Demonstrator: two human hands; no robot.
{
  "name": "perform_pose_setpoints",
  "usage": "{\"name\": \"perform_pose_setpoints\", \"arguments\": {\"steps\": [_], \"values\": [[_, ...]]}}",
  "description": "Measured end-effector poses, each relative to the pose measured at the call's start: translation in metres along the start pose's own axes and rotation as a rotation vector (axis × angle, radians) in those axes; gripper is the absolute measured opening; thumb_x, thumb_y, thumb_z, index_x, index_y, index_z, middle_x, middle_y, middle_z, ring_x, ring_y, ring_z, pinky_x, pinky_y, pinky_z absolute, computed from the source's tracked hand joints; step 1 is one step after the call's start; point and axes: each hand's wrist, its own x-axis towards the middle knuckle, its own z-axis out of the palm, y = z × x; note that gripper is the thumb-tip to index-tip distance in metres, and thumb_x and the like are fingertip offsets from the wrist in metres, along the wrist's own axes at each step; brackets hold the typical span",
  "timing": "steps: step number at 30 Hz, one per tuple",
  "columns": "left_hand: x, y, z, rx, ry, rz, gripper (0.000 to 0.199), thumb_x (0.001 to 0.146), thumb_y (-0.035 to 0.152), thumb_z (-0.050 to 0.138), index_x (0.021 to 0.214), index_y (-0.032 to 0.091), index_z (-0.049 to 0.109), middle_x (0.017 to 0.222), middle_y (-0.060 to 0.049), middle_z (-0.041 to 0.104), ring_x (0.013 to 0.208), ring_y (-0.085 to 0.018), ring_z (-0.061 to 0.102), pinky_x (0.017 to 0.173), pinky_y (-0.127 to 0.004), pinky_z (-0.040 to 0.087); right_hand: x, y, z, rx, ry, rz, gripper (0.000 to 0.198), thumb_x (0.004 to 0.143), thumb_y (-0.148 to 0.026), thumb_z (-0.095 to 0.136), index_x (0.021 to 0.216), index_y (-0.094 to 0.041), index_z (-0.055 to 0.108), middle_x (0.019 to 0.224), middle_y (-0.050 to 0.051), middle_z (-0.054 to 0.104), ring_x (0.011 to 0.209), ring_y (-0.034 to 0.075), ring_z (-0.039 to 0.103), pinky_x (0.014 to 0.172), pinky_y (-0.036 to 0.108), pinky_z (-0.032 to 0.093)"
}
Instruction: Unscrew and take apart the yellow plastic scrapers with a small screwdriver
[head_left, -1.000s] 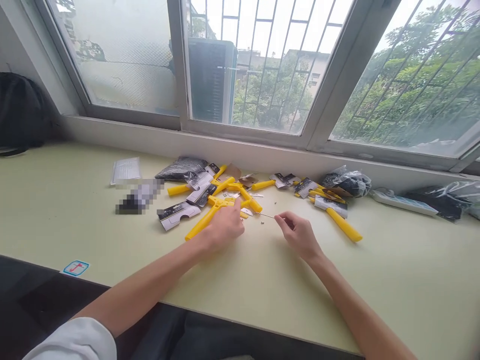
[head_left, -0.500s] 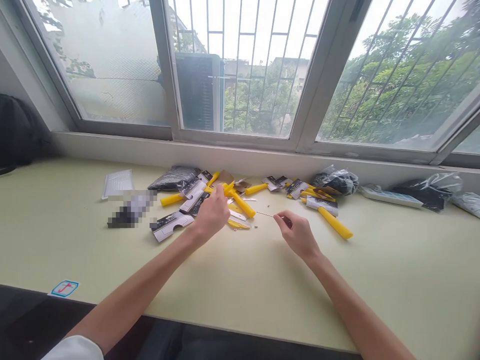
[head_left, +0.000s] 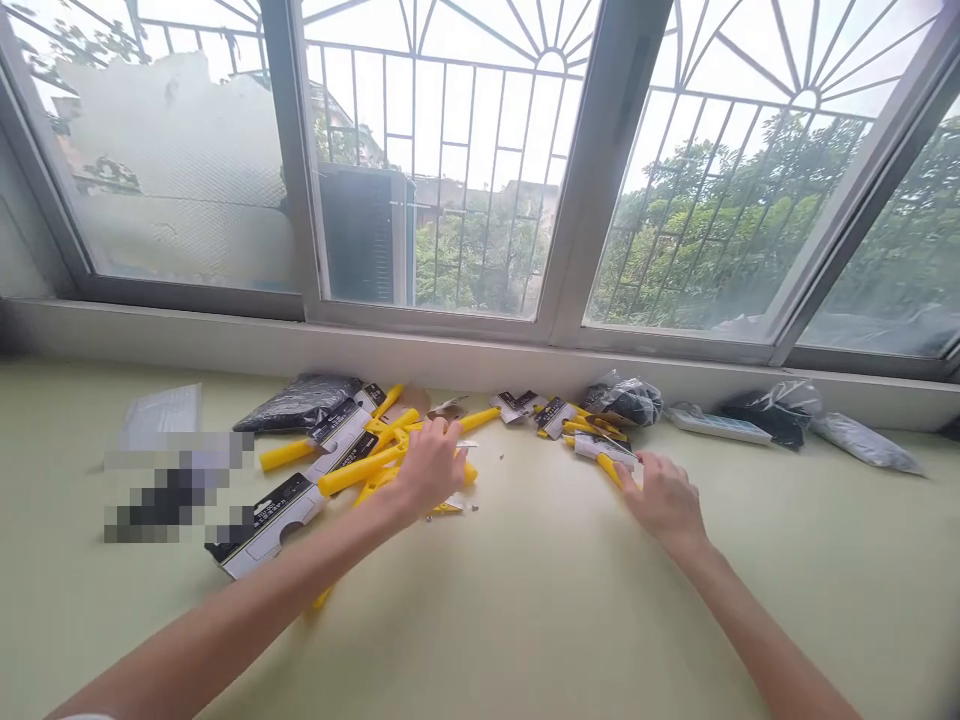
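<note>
My left hand [head_left: 431,465] is closed around a yellow-handled tool [head_left: 360,468] at the pile left of centre; the fingers hide the tool's middle. More yellow handles, metal blades and black-and-white cards lie under and around it. My right hand [head_left: 664,500] is farther right, its fingers pinched, with a thin metal rod [head_left: 616,441] pointing up and left from them. Beneath the fingertips a yellow handle [head_left: 609,468] with a card [head_left: 592,446] around it lies on the table; whether they touch it I cannot tell.
Small metal bits [head_left: 475,508] lie near the left pile. A black plastic bag [head_left: 296,402], a clear bag with dark contents [head_left: 622,398] and a white flat box [head_left: 718,423] line the windowsill [head_left: 450,358]. A large card [head_left: 266,520] sits nearer me on the left.
My right hand has moved right with the rod, from beside the left pile to the right-hand yellow handle. The left hand is lower over the pile. The view has tilted up and shifted right.
</note>
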Motion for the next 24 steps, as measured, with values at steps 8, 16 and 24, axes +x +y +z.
{"name": "perform_pose_setpoints", "arguments": {"steps": [8, 16, 24], "values": [[0.108, 0.039, 0.039, -0.007, -0.106, -0.009, 0.037, 0.097, 0.036, 0.063, 0.128, 0.016, 0.060, 0.128, -0.010, 0.061, 0.110, -0.024, 0.064, 0.093, -0.046, 0.055, -0.012, 0.006, 0.005, 0.147, -0.027, 0.008, 0.039, 0.083, -0.062, 0.052, 0.077, -0.024, 0.059, 0.079, 0.012, 0.069, 0.076, 0.032, 0.062, 0.070, 0.041, 0.043], [0.105, 0.043, 0.035, -0.182, -0.003, 0.012, 0.030, 0.100, 0.033, 0.058, 0.124, 0.016, 0.060, 0.121, -0.010, 0.063, 0.102, -0.021, 0.065, 0.088, -0.041, 0.056, -0.030, -0.031, -0.016, 0.625, -0.037, 0.056, 0.049, 0.090, -0.069, 0.046, 0.097, -0.023, 0.061, 0.068, 0.001, 0.057, 0.056, 0.018, 0.048, 0.055, 0.030, 0.038], [-0.040, 0.036, 0.008, -0.446, -0.024, 0.316, 0.010, 0.099, 0.026, 0.052, 0.108, 0.021, 0.054, 0.107, -0.004, 0.061, 0.086, -0.016, 0.061, 0.079, -0.029, 0.051, -0.046, -0.103, -0.024, 1.127, -0.391, 0.208, 0.052, 0.082, -0.073, 0.060, 0.084, -0.022, 0.052, 0.058, -0.009, 0.028, 0.045, 0.006, 0.017, 0.041, 0.023, 0.017]]}}
